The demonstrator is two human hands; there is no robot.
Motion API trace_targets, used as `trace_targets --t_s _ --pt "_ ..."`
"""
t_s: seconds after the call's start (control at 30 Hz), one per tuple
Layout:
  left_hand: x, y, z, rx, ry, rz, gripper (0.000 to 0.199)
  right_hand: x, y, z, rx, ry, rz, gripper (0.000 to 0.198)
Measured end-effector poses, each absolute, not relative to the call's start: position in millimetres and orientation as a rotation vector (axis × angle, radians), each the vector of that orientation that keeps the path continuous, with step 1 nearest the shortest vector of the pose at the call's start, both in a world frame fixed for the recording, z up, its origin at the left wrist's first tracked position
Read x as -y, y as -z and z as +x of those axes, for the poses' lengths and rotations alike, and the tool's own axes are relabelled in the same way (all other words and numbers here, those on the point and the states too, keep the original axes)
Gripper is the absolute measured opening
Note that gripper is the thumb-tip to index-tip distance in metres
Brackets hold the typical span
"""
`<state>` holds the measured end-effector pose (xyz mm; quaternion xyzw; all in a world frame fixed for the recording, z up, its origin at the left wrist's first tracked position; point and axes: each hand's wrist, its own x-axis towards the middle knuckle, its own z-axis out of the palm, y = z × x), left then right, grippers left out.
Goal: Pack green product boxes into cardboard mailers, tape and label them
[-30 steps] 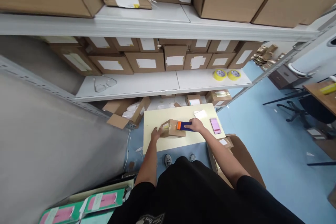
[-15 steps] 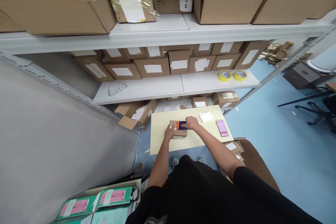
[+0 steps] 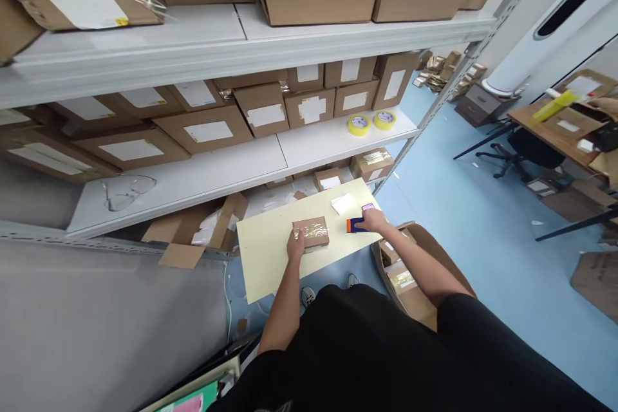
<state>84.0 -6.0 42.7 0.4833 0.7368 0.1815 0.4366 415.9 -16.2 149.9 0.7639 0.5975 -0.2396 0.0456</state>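
Observation:
A small brown cardboard box (image 3: pixel 316 241) with shiny clear tape across its top lies on the pale yellow table (image 3: pixel 263 270). My left hand (image 3: pixel 295 244) grips the box's left end, thumb on top. To the right of the box, my right hand (image 3: pixel 373 221) is closed round a dark blue tape dispenser (image 3: pixel 356 225) with an orange end. It is held apart from the box, over the table's right part. Behind this hand a pink-purple flat item (image 3: pixel 368 206) is mostly hidden. White papers (image 3: pixel 342 203) lie just beyond the dispenser.
A metal shelf rack (image 3: pixel 251 170) with labelled cardboard boxes rises in front. Two rolls of yellow tape (image 3: pixel 359 125) and clear glasses (image 3: pixel 128 193) rest on its middle board. An open carton (image 3: pixel 212 232) stands left of the table; a large carton (image 3: pixel 437 251) with boxes stands right.
My right hand has moved right with the tape dispenser, off the box. The taped box top now shows, with my left hand still on it. The view has swung to the right.

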Motion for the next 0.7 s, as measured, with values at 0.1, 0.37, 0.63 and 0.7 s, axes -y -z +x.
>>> trace_targets --t_s 0.1,0.37,0.63,0.7 --pt "7.6 -43.7 82.2 -1.833 -0.434 1.21 0.061 7.0 -116.9 357.6 -1.806 0.743 2.247 0.042" --pt "6.8 -45.2 80.3 -1.843 -0.429 1.189 0.057 28.2 -57.4 294.3 -1.735 0.818 2.229 0.036" --pt "3.1 -34.7 78.0 -1.834 -0.436 1.208 0.058 36.5 -39.7 356.3 -1.718 0.889 2.305 0.031" --pt "3.0 -33.9 78.0 -1.842 -0.427 1.232 0.058 34.0 -41.5 358.6 -1.715 0.897 2.329 0.029"
